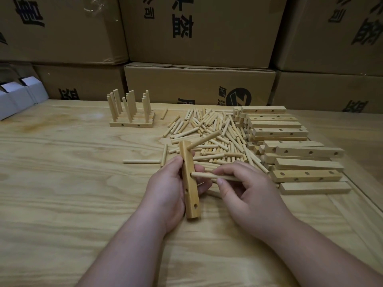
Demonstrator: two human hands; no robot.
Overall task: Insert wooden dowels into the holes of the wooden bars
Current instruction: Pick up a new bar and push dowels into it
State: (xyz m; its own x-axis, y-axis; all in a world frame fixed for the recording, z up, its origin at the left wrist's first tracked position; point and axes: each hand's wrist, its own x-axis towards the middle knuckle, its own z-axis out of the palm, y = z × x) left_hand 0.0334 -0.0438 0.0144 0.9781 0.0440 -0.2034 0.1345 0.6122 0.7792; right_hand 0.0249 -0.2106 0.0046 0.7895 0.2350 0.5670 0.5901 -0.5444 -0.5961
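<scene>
My left hand (165,189) grips a wooden bar (189,183) held lengthwise above the table, its holes facing right. One dowel (204,139) sticks out of the bar's far hole, slanting up to the right. My right hand (246,183) pinches a second dowel (205,176) level, with its left tip at the bar's middle hole. Two more holes show on the bar's near end. A loose pile of dowels (215,137) lies just beyond my hands.
Several finished bars with upright dowels (131,112) stand at the back left. A stack of drilled bars (290,146) lies at the right. Cardboard boxes (199,83) wall off the table's far edge, and small white boxes (18,94) sit far left.
</scene>
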